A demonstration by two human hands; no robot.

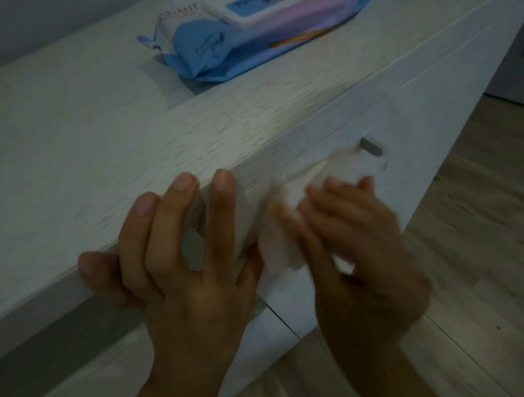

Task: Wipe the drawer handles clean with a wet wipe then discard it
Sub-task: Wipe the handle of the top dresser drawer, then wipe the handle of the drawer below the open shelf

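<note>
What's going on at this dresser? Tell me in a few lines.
A person is wiping a drawer handle. The right hand holds a crumpled white wipe against the drawer front, just beside the small grey handle. That hand is blurred, so it is probably mid-rub. The left hand rests with straight fingers over the front edge of the dresser top. A blue pack of wipes lies on top, further back. The wipe is not yet thrown away.
</note>
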